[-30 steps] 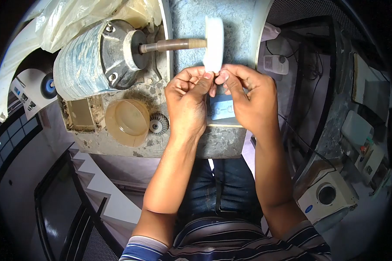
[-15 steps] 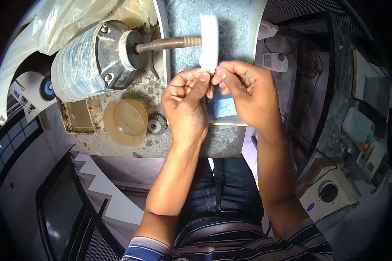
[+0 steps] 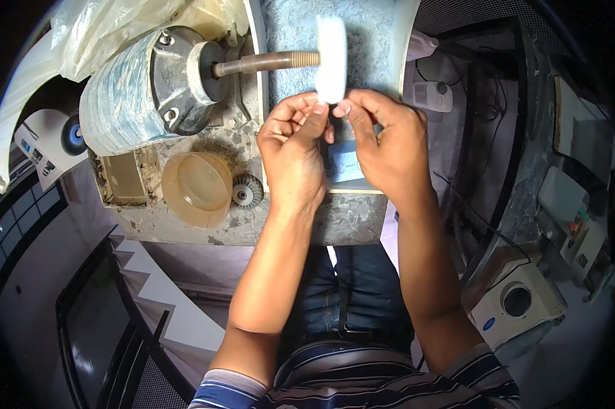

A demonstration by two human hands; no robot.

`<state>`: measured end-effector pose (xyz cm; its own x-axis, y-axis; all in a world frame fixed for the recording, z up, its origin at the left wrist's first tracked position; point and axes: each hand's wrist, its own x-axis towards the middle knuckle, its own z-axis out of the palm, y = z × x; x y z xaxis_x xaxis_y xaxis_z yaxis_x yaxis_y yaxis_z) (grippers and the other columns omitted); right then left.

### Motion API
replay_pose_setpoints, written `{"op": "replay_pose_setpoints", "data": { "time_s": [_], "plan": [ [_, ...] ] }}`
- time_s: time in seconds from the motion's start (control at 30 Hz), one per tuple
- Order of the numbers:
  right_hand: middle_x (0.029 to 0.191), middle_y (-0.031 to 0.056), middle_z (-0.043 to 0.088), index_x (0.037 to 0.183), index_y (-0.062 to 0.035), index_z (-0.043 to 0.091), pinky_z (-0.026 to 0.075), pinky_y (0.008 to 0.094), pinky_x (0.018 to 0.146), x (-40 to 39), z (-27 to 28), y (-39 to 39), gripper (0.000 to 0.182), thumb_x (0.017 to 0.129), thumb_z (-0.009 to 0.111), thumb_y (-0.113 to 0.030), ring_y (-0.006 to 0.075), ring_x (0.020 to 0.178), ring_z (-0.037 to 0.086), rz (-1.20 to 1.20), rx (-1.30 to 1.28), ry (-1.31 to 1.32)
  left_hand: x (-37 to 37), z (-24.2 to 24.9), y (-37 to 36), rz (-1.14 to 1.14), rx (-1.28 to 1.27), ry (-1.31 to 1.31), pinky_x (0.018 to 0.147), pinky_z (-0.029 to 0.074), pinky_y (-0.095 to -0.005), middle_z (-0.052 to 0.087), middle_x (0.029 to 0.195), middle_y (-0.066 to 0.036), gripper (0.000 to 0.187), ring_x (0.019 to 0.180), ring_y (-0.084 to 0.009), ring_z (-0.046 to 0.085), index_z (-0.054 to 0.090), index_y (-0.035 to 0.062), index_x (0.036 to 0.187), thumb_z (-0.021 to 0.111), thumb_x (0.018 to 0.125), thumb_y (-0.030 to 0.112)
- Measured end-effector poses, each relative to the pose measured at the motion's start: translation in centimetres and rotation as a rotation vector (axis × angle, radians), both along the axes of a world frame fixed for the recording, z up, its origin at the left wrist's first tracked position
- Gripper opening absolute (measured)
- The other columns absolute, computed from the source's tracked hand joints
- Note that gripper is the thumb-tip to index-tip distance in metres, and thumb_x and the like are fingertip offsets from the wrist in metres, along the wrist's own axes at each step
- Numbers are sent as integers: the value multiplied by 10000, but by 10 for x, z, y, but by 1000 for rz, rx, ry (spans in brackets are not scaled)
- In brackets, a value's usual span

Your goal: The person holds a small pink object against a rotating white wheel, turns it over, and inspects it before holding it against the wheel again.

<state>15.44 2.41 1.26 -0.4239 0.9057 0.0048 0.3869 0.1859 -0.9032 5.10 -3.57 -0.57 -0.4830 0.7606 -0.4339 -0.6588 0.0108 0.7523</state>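
Observation:
A white buffing wheel (image 3: 332, 61) sits on the threaded end of a brown spindle (image 3: 270, 63), which comes out of a motor (image 3: 147, 92) on the left. At the wheel's lower edge my left hand (image 3: 294, 140) is closed, thumb and forefinger pinched together. My right hand (image 3: 392, 140) is closed too, its thumb and fingertips close beside the left ones, just under the wheel. Both hands meet around something small right at the rim; the fingers mostly hide it and I cannot tell what it is.
Behind the wheel is a tray (image 3: 283, 27) lined with bluish fibrous material, a blue-and-white card (image 3: 346, 163) near its front. A cloudy plastic bowl (image 3: 197, 189) and a small ridged round part (image 3: 247, 191) stand on the worn bench (image 3: 287, 228). Plastic sheeting (image 3: 123, 34) covers the back left.
Both hands have shifted slightly upward along the wheel's lower edge, and my right hand has moved a little left. The small pale bit visible between the fingertips is now mostly hidden.

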Motion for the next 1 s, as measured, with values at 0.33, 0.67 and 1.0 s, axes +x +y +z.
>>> {"op": "replay_pose_setpoints", "data": {
  "time_s": [0.33, 0.67, 1.0],
  "plan": [
    [803, 172, 647, 891, 55, 640, 511, 357, 629, 2, -5, -8, 105, 801, 609, 12, 318, 690, 633, -53, 341, 68, 9, -8, -7, 65, 83, 107, 611, 462, -253, 627, 851, -89, 110, 680, -140, 558, 589, -14, 975, 569, 870, -38],
    [782, 167, 646, 858, 34, 636, 509, 347, 642, 4, 0, -5, 76, 823, 591, -15, 309, 722, 646, -37, 175, 3, 7, -5, -4, 65, 17, 67, 592, 451, -243, 639, 828, -94, 75, 654, -130, 555, 610, -37, 927, 582, 858, -37],
    [771, 162, 649, 841, 27, 629, 503, 345, 620, 0, 1, -4, 70, 832, 585, -28, 303, 694, 646, -12, 87, 16, 1, -3, -4, 58, -26, 13, 586, 438, -240, 655, 869, -108, 104, 674, -128, 556, 627, -59, 948, 584, 864, -15]
  ]
}}
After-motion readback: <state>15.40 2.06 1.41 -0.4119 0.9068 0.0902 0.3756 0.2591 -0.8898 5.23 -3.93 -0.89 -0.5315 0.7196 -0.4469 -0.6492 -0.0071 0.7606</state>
